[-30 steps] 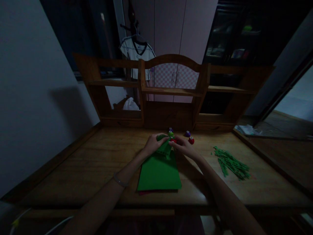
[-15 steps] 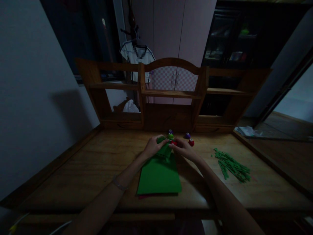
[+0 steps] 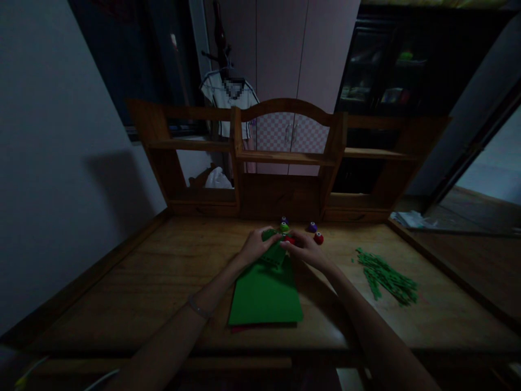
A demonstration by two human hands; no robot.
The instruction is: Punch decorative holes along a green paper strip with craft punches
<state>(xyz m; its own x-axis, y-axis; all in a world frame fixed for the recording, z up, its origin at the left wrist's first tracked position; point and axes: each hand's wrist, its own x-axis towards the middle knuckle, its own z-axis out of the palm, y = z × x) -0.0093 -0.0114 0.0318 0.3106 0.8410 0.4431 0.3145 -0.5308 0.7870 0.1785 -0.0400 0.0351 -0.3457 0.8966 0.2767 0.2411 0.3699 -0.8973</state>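
Note:
My left hand is closed on a small green sheet above the desk; a row of small cut-outs seems to run along its lower edge. My right hand pinches a small red rounded object against the right side of that sheet. Its exact kind is too dark and small to tell, and fingers partly cover it. Below both hands lies a stack of larger green sheets, with a pink-red edge showing underneath. Just beyond the fingers stands a similar green rounded object with a pale top.
Two purple rounded objects, one behind the green one and one farther right, stand near another red one. Green strips lie heaped at the right. A wooden shelf unit closes off the desk's back.
Both hands keep nearly the same place and hold. The small green sheet has tilted slightly between them. Everything else on the desk stays put.

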